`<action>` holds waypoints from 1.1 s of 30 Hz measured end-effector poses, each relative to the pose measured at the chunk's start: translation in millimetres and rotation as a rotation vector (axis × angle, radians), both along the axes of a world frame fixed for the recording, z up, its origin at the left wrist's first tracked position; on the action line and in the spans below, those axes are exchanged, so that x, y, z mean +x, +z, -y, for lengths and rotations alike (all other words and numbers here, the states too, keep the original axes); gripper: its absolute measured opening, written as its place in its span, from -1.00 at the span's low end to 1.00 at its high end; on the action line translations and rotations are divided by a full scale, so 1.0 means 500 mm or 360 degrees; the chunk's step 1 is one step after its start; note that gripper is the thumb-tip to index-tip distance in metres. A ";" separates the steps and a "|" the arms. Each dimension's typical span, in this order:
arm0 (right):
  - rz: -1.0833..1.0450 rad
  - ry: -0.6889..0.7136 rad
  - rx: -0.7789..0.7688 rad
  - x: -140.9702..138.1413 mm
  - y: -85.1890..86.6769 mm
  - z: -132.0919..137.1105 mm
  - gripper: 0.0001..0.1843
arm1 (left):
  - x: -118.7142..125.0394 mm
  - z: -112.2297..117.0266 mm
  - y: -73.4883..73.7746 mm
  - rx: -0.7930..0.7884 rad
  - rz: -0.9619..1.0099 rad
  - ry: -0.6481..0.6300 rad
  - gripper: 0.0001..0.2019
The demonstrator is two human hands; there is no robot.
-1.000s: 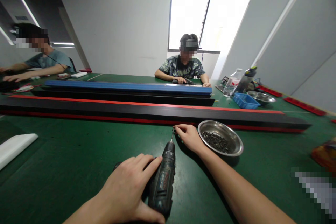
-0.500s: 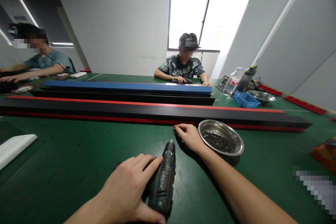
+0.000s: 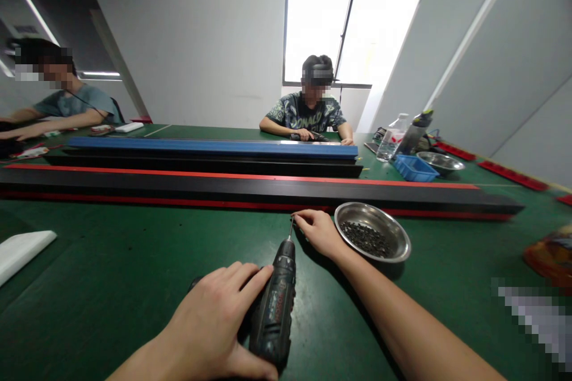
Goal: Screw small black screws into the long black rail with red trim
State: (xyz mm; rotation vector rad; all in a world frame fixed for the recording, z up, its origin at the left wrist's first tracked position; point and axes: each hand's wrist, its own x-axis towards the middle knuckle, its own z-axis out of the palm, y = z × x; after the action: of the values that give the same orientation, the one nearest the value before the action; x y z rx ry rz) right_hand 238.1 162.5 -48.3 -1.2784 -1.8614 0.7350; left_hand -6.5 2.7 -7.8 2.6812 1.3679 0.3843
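My left hand (image 3: 223,306) is wrapped around a black cordless drill (image 3: 274,309) that points away from me, low over the green table. Its thin bit reaches the fingertips of my right hand (image 3: 317,229), which are pinched at the bit's tip around what looks like a small screw, mostly hidden. Just ahead of those fingertips runs a long black bar with red edges (image 3: 214,189). Close to the right hand's outer side stands a steel bowl (image 3: 399,232) with many small dark screws (image 3: 366,239) in it.
Behind the black bar lie a blue bar (image 3: 210,146), a blue plastic basket (image 3: 415,169), a clear bottle (image 3: 392,140) and a second steel bowl (image 3: 440,162). A white piece (image 3: 24,253) lies at left. One co-worker (image 3: 313,110) sits opposite, another (image 3: 75,101) far left.
The whole view has shifted slightly to the left. Both hands, the drill and the bowl keep nearly the same places relative to each other.
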 end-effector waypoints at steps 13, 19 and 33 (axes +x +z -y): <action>-0.0013 -0.0068 0.0013 -0.001 0.000 0.002 -0.67 | -0.001 0.001 -0.003 -0.0024 -0.0032 0.0004 0.20; -0.0032 -0.0078 0.0017 -0.001 -0.001 0.000 -0.68 | 0.001 -0.002 0.000 -0.0048 -0.0049 -0.0001 0.21; -0.0050 -0.0094 0.0035 0.000 -0.008 -0.004 -0.71 | 0.000 0.000 0.001 -0.0069 -0.0077 0.0006 0.20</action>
State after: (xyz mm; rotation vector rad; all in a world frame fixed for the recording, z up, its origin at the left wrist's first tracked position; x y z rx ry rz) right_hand 238.1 164.6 -52.2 -1.2950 -1.7942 0.6979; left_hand -6.6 2.6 -7.4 2.6699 1.3779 0.2883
